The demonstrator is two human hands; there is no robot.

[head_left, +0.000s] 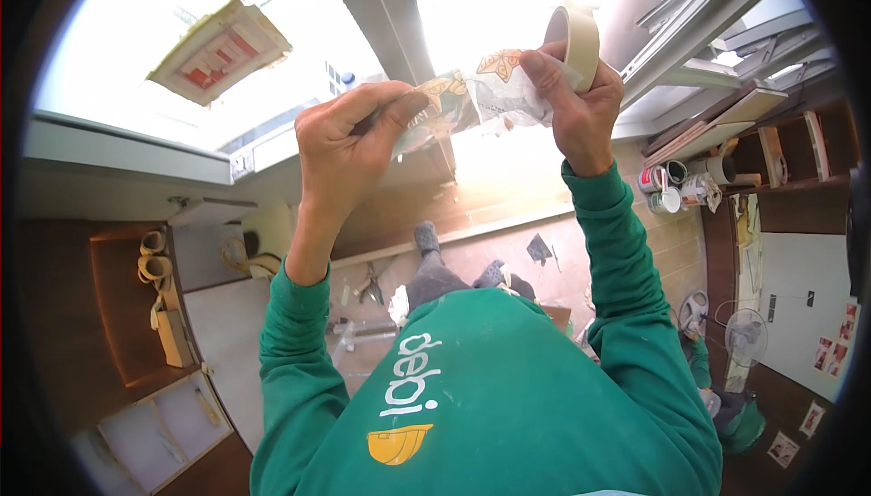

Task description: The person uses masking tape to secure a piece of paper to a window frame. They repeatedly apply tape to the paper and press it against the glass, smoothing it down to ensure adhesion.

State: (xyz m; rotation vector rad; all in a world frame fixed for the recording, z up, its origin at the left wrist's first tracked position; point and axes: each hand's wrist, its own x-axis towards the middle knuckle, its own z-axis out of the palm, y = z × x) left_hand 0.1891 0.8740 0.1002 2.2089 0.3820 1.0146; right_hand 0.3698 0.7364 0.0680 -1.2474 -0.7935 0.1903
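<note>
A clear, crinkled plastic wrapper [508,98] with orange star-like prints is stretched between my raised hands, in front of the bright window. My left hand [349,133] pinches its left end between thumb and bent fingers. At the other end, my right hand [585,110] has its thumb pressed on the plastic. That same hand also grips a cream roll of tape [588,47], whose ring stands up above the fingers. The fingers behind the wrapper are partly hidden.
A taped paper sign [218,51] is on the window pane at left. Paint cans [667,198] stand by wooden shelving at right. Tools [370,285] lie on the floor near my feet. Another person in green [739,423] is at lower right, near a fan [746,337].
</note>
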